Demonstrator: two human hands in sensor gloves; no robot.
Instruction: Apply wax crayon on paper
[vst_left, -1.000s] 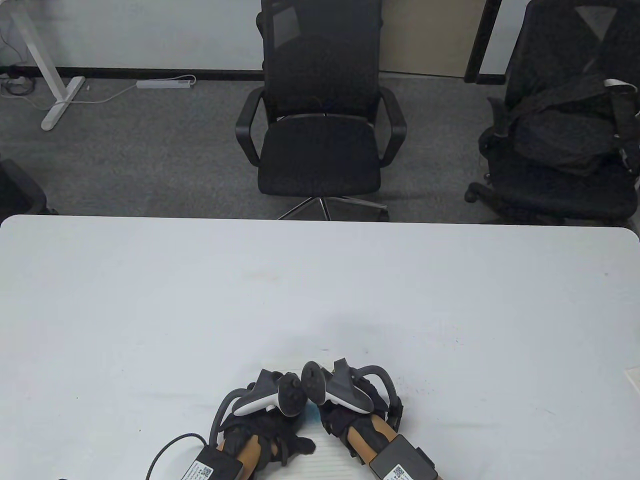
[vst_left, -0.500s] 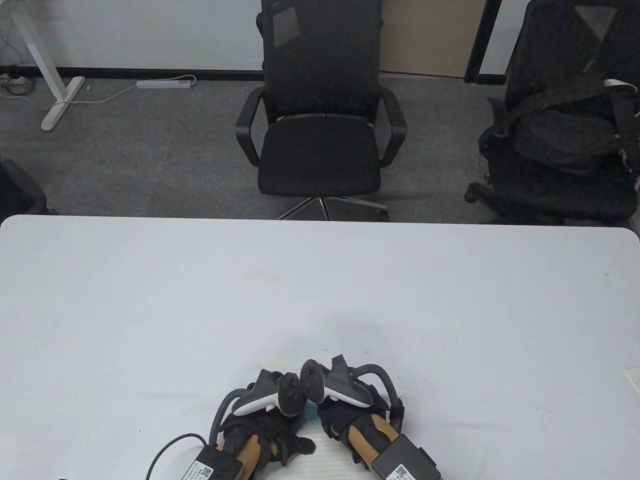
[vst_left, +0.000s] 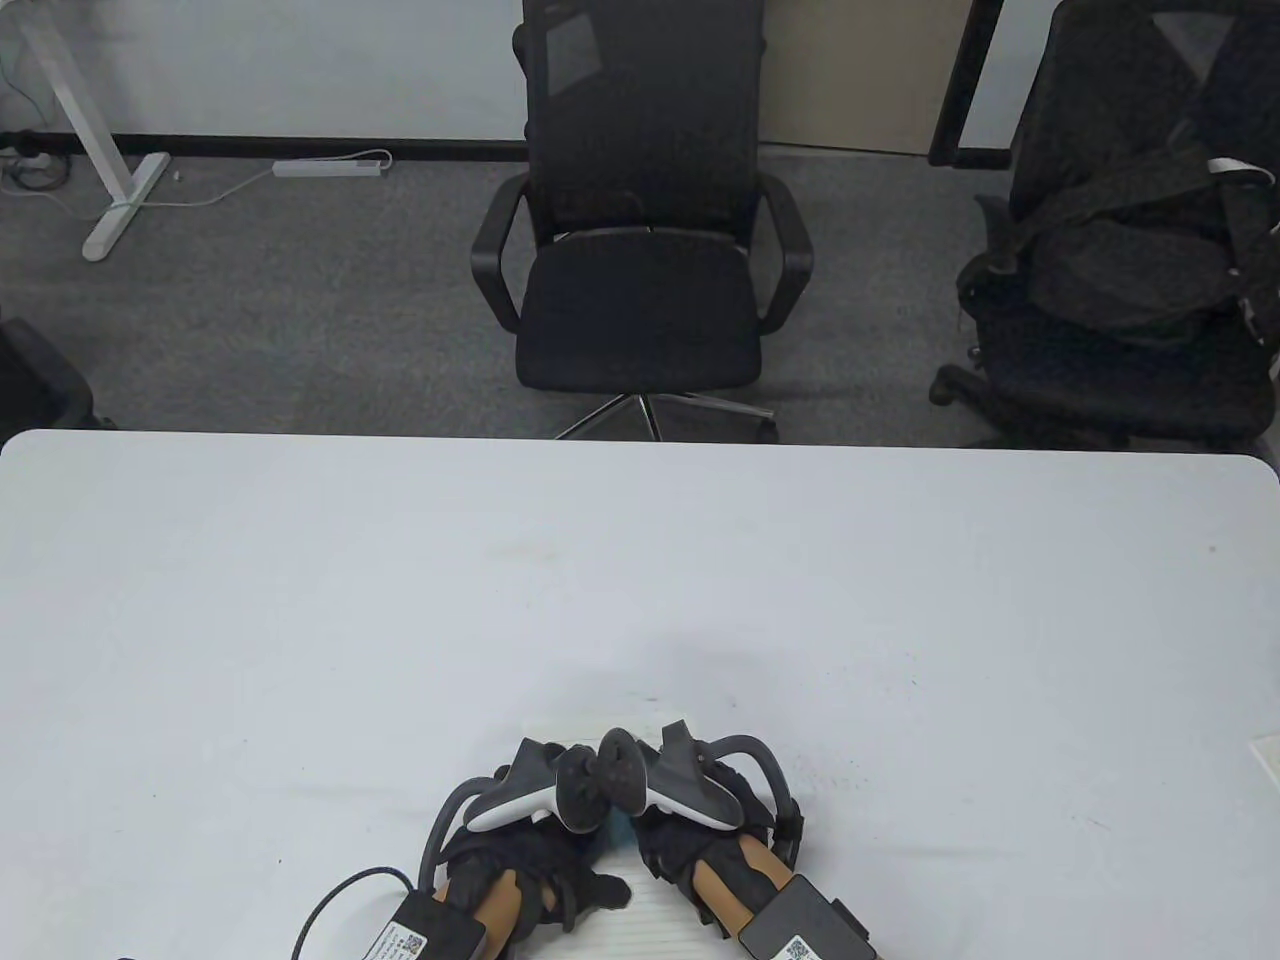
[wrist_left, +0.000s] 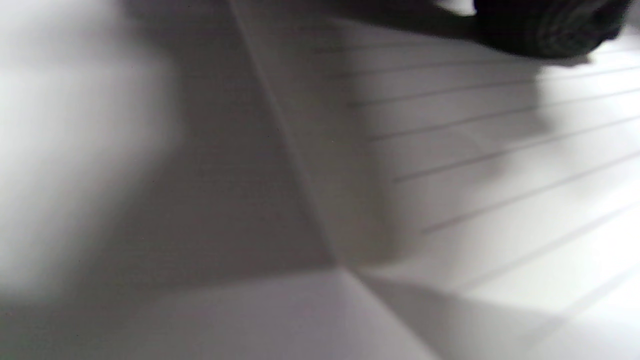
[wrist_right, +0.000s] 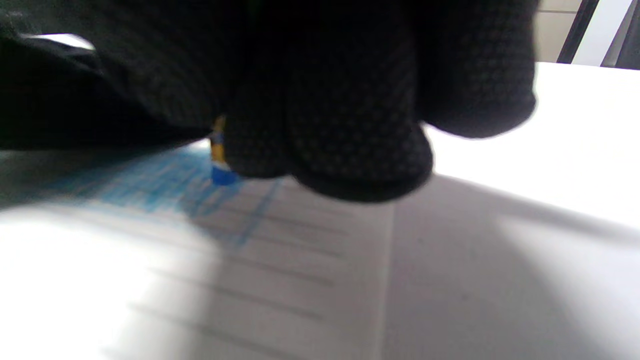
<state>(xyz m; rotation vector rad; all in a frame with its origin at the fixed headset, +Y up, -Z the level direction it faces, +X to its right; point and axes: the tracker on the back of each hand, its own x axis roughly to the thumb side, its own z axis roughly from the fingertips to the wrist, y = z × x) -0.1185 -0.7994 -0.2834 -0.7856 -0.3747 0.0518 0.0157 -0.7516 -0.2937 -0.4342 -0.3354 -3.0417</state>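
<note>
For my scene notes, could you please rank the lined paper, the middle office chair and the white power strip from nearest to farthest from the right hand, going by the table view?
1. lined paper: directly under the right hand, at the table's near edge.
2. middle office chair: beyond the table's far edge, straight ahead.
3. white power strip: on the floor by the wall, far left.

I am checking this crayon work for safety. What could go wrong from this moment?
1. The blue wax crayon shows only its short tip below the right hand, so it may slip or snap.
2. The white lined paper could shift if the left hand eases off.
3. The trackers nearly touch and may collide.
</note>
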